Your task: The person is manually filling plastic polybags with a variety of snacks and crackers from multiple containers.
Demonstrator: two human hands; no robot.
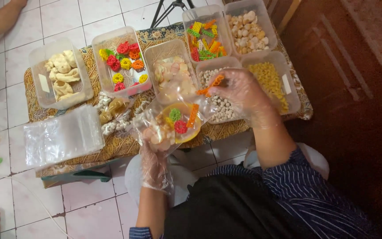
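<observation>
Head view, looking down on a low worktop (pixel 244 128) covered in patterned cloth, on a tiled floor.

Left hand (pixel 155 141), in a thin clear glove, cups a clear plastic bag (pixel 173 119) from beneath, fingers curled around its lower part. The bag's mouth faces up and toward the right hand, so pieces can drop straight in. Inside it: pale crackers, a green ring, a red ring, an orange strip.

Right hand (pixel 242 95), also gloved, hovers just above the bag mouth, pinching orange cracker pieces (pixel 213 84) between fingertips and thumb.

Open tubs stand in two rows within arm's reach, one kind of snack in each:
- Tub of pale curled crackers (pixel 60 73), far left.
- Tub of coloured flower-shaped crackers (pixel 122 62).
- Tub of pale pink chips (pixel 171 66), just behind the bag.
- Tub of coloured strips (pixel 204 37).
- Tub of pale round pieces (pixel 248 28).
- Tub of small white balls (pixel 219 99), partly under the right hand.
- Tub of yellow bits (pixel 273 79).

Stack of empty clear bags (pixel 63 137) lies at the left front edge, near the left hand's side. Several filled bags (pixel 111 115) lie just behind it.
</observation>
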